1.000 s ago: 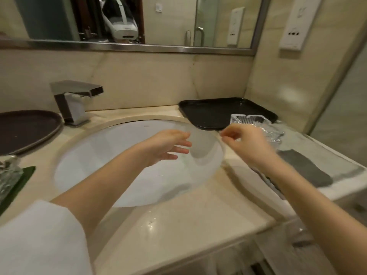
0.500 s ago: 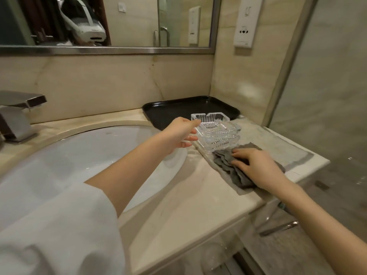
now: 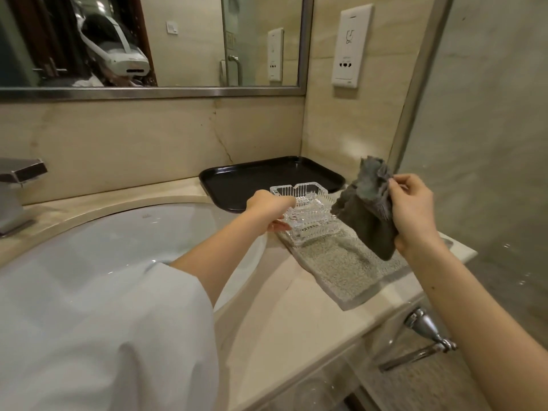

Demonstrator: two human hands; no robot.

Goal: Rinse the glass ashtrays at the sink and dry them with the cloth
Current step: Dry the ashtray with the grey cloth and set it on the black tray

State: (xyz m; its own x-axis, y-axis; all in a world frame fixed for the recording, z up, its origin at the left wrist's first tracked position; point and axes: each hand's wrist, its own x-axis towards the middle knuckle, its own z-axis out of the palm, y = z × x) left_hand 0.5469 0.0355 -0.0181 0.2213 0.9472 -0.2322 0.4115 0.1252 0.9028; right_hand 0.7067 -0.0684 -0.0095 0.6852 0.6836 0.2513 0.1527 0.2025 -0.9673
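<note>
Your left hand [image 3: 271, 209] grips the near-left rim of the glass ashtrays [image 3: 308, 213], stacked on a pale mat [image 3: 341, 262] right of the sink [image 3: 118, 241] and just near the black tray [image 3: 267, 179], while your right hand [image 3: 412, 213] holds the grey cloth [image 3: 367, 212] bunched and lifted above the mat.

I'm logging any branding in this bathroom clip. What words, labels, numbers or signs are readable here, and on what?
No text can be read.
Wall socket panel: a line-drawn pictogram near its top, no letters; small print at its bottom edge is too small to read.
Headset in the mirror: dark marks on its front are too blurred to read.
Sign on the door in the mirror: too blurred to read.
Glass ashtrays, cloth, black tray: no markings visible.
</note>
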